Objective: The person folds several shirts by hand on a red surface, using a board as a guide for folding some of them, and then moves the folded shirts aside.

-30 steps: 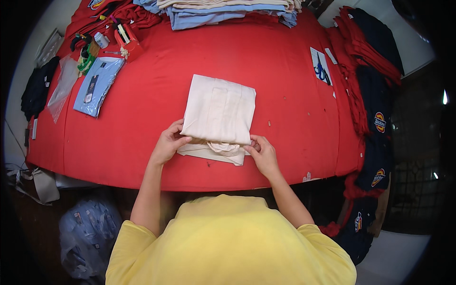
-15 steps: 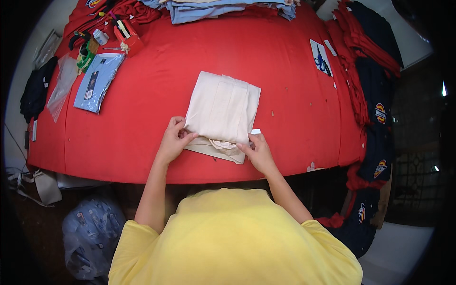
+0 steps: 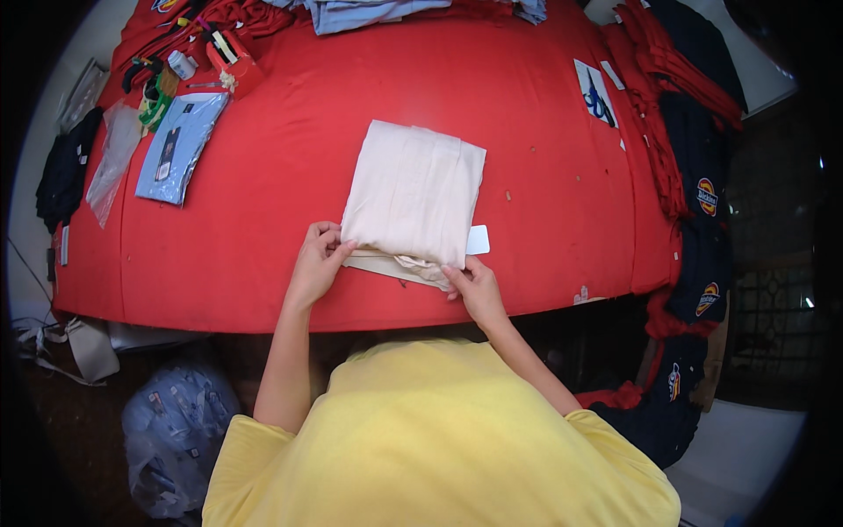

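A folded cream garment (image 3: 413, 193) lies on the red-covered table in front of me, its near edge a little bunched. My left hand (image 3: 320, 260) pinches the near left corner between thumb and fingers. At the near right corner, my right hand (image 3: 471, 283) grips the fabric the same way. Out from under the garment's right side, just above my right hand, sticks a white tag (image 3: 477, 240). A lower layer of cream cloth shows along the near edge between my hands.
A light blue shirt in clear wrapping (image 3: 180, 149) lies at the left, near a red holder (image 3: 237, 66) with tools. Blue scissors (image 3: 597, 99) rest at the far right. Navy and red garments hang over the right edge (image 3: 694, 176). Folded blue clothes (image 3: 369, 13) are stacked at the back.
The upper layer now lies flatter and reaches nearer the lower edge, covering more of the bunched cloth. More of the white tag shows. Both hands keep their hold on the near corners.
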Demonstrator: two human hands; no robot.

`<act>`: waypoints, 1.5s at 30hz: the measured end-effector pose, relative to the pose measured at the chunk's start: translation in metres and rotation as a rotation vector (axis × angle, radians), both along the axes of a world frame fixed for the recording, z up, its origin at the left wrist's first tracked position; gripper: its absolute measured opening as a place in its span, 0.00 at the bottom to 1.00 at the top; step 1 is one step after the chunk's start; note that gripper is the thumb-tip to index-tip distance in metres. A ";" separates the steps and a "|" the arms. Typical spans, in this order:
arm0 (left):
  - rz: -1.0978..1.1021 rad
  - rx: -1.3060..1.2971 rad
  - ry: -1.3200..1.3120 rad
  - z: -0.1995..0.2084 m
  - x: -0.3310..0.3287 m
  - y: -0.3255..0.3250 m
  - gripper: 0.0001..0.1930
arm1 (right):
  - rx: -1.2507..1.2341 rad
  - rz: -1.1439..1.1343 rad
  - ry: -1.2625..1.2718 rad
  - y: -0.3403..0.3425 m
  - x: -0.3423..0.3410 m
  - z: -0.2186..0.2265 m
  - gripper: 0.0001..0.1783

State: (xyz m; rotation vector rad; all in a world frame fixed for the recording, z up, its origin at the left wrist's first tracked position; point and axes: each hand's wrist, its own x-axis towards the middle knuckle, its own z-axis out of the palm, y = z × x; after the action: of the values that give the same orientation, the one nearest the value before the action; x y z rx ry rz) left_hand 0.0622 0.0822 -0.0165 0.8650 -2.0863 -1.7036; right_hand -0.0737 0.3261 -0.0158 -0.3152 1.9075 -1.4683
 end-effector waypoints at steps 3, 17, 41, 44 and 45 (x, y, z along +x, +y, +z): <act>-0.036 -0.040 -0.066 0.007 0.002 -0.001 0.17 | -0.023 -0.073 0.112 -0.005 0.005 0.002 0.16; 0.057 -0.097 0.008 0.000 0.005 0.002 0.16 | 0.072 -0.024 0.074 -0.004 0.006 0.010 0.18; 0.019 0.528 0.010 0.046 0.037 0.074 0.20 | 0.051 0.513 1.448 0.091 0.009 0.008 0.17; -0.086 0.391 0.177 0.108 0.018 0.052 0.24 | -0.046 0.420 1.524 0.068 -0.023 0.089 0.13; -0.143 0.337 0.155 0.135 0.010 0.040 0.18 | -0.074 0.428 1.517 0.060 -0.037 0.122 0.13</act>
State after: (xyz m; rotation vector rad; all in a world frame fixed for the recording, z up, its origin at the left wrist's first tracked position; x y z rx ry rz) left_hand 0.0721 0.1223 0.1186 0.6582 -1.8279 -2.1657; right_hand -0.1112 0.3864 0.1063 -2.1806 2.4911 -0.9532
